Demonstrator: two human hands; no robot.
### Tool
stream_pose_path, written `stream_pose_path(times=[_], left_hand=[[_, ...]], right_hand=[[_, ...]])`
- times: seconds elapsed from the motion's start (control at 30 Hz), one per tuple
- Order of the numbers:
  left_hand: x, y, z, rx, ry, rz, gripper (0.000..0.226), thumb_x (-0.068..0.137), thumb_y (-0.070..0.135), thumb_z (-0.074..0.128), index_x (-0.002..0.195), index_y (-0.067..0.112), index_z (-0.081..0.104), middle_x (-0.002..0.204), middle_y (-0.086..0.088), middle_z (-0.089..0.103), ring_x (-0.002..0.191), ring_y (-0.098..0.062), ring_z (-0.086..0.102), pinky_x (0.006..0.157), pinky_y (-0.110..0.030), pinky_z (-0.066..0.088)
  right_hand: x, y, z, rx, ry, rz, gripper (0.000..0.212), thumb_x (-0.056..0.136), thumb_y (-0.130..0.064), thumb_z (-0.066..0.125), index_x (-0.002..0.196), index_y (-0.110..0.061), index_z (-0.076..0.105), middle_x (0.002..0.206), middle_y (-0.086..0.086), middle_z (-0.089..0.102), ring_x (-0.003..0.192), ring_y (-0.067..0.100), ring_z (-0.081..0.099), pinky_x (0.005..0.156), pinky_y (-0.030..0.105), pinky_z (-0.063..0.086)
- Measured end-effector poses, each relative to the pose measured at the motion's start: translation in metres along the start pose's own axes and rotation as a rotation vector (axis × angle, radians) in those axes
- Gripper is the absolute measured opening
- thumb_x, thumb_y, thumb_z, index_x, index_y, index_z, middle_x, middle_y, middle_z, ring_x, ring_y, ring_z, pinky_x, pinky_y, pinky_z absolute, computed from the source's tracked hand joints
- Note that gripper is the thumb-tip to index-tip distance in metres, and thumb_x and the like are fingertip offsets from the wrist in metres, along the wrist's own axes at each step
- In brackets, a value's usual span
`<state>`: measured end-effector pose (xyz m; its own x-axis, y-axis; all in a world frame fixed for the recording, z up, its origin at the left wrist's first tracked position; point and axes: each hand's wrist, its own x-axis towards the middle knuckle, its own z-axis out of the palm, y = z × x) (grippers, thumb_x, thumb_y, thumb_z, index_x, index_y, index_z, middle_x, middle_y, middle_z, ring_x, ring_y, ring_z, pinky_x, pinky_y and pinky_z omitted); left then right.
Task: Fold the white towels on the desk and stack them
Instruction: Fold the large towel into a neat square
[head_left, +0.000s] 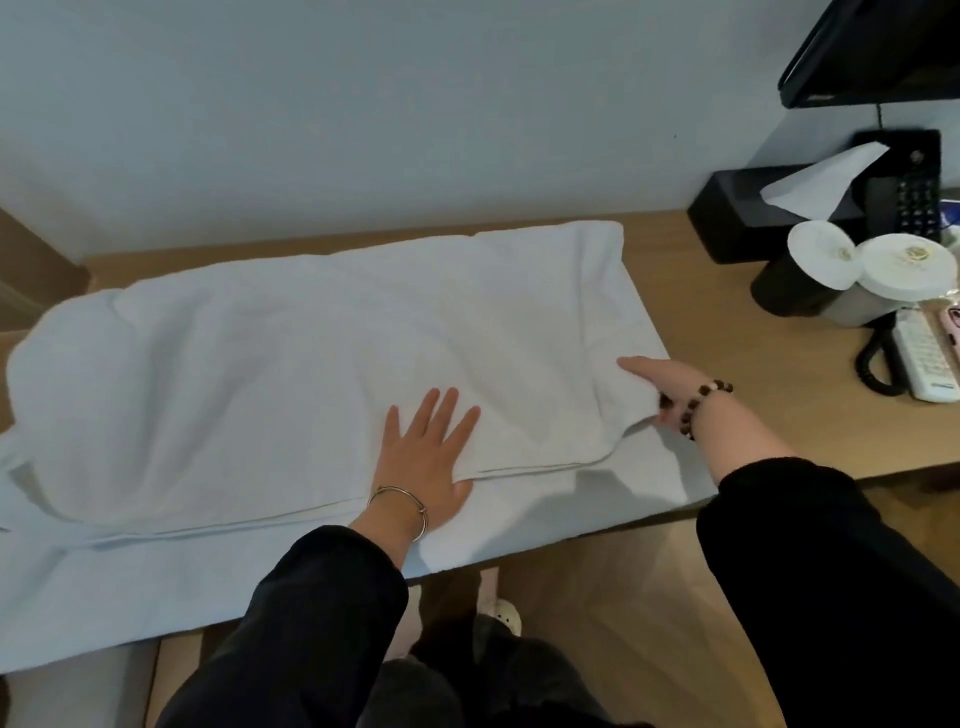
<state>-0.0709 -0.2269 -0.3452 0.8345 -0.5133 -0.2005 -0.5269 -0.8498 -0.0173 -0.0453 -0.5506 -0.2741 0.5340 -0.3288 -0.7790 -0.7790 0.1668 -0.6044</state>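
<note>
A big white towel (291, 374) lies spread across the wooden desk (727, 395), its top layer folded over. The left hand (426, 467) lies flat on it, fingers straight and spread. The right hand (670, 389) pinches the folded layer's right edge (one finger on top, the rest hidden under it).

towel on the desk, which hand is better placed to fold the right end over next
Probably the right hand: it grips the right end of the towel, at the upper layer's edge. The left hand lies flat mid-towel, pinning it.
</note>
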Motion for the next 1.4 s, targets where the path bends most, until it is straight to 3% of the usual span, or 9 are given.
stream_pose_path(times=[0.27, 0.47, 0.53, 0.6, 0.7, 0.87, 0.93, 1.07, 1.4], left_hand=[[0.0, 0.001, -0.004, -0.011, 0.009, -0.002, 0.087, 0.083, 0.056, 0.039, 0.147, 0.035, -0.016, 0.157, 0.0, -0.019, 0.145, -0.023, -0.014, 0.111, -0.057, -0.001], [-0.006, 0.006, -0.026, -0.112, 0.037, -0.016, 0.071, 0.089, 0.032, 0.049, 0.151, 0.028, 0.014, 0.158, 0.001, 0.009, 0.145, -0.029, 0.01, 0.111, -0.054, 0.015], [-0.01, 0.01, -0.042, -0.246, 0.351, 0.056, 0.054, 0.075, 0.01, 0.048, 0.129, 0.008, 0.057, 0.124, -0.017, 0.059, 0.107, -0.041, 0.055, 0.082, -0.048, 0.044], [-0.021, 0.012, -0.052, -0.319, 0.591, 0.086, 0.049, 0.067, 0.005, 0.039, 0.106, -0.003, 0.068, 0.078, -0.017, 0.06, 0.063, -0.031, 0.054, 0.056, -0.03, 0.037], [-0.037, 0.02, -0.045, -0.168, 0.535, 0.232, 0.047, 0.056, -0.001, 0.066, 0.102, -0.001, 0.07, 0.064, -0.011, 0.055, 0.049, -0.026, 0.05, 0.042, -0.024, 0.032], [-0.056, 0.026, -0.013, 0.0, 0.239, 0.11, 0.082, 0.052, 0.025, 0.084, 0.129, 0.018, 0.058, 0.106, -0.014, 0.063, 0.094, -0.033, 0.06, 0.075, -0.047, 0.048], [-0.058, 0.027, -0.007, -0.018, 0.097, -0.054, 0.084, 0.074, 0.038, 0.069, 0.147, 0.032, 0.028, 0.148, -0.014, 0.035, 0.137, -0.034, 0.031, 0.102, -0.063, 0.025], [-0.052, 0.023, 0.004, -0.029, 0.016, -0.065, 0.079, 0.089, 0.045, 0.046, 0.149, 0.038, -0.006, 0.159, -0.005, -0.004, 0.146, -0.025, -0.005, 0.109, -0.061, 0.004], [0.035, 0.01, -0.024, -0.097, -0.038, -0.099, 0.069, 0.096, 0.043, 0.036, 0.148, 0.039, -0.01, 0.157, 0.002, -0.018, 0.144, -0.02, -0.017, 0.111, -0.058, -0.004]], right_hand=[[-0.003, 0.034, -0.023, -0.147, 0.417, -0.052, 0.038, 0.076, -0.04, 0.057, 0.098, -0.01, 0.057, 0.087, 0.005, 0.06, 0.066, 0.023, 0.052, 0.055, 0.026, 0.04], [-0.002, 0.026, -0.035, -0.107, 0.26, -0.048, 0.047, 0.089, -0.039, 0.058, 0.123, -0.007, 0.052, 0.117, 0.014, 0.057, 0.099, 0.034, 0.06, 0.089, 0.046, 0.052], [-0.003, 0.028, -0.041, 0.019, 0.234, -0.147, 0.037, 0.085, -0.044, 0.062, 0.106, -0.013, 0.06, 0.112, 0.008, 0.064, 0.098, 0.029, 0.063, 0.088, 0.048, 0.053], [-0.007, 0.033, -0.043, 0.175, 0.223, -0.215, 0.024, 0.083, -0.042, 0.065, 0.09, -0.02, 0.062, 0.098, 0.002, 0.07, 0.088, 0.023, 0.067, 0.079, 0.04, 0.056], [-0.012, 0.058, -0.037, -0.179, 0.38, -0.23, 0.021, 0.083, -0.034, 0.06, 0.082, -0.013, 0.064, 0.083, 0.006, 0.067, 0.068, 0.021, 0.06, 0.059, 0.028, 0.049], [-0.019, 0.085, -0.017, -0.745, 0.766, -0.372, 0.029, 0.09, -0.032, 0.053, 0.112, -0.013, 0.05, 0.112, 0.013, 0.058, 0.099, 0.03, 0.056, 0.086, 0.045, 0.05], [-0.025, 0.09, 0.001, -0.983, 0.88, -0.632, 0.045, 0.089, -0.028, 0.05, 0.131, -0.016, 0.042, 0.133, 0.012, 0.048, 0.121, 0.031, 0.046, 0.101, 0.048, 0.037], [-0.034, 0.114, 0.059, -1.467, 0.27, -0.872, 0.055, 0.096, -0.041, 0.019, 0.15, -0.028, 0.016, 0.159, 0.002, 0.011, 0.146, 0.023, 0.008, 0.116, 0.049, 0.007], [0.013, 0.048, 0.069, -1.529, 0.276, -0.698, 0.053, 0.101, -0.039, 0.009, 0.15, -0.031, -0.009, 0.159, -0.004, -0.012, 0.146, 0.017, -0.009, 0.115, 0.052, -0.001]])
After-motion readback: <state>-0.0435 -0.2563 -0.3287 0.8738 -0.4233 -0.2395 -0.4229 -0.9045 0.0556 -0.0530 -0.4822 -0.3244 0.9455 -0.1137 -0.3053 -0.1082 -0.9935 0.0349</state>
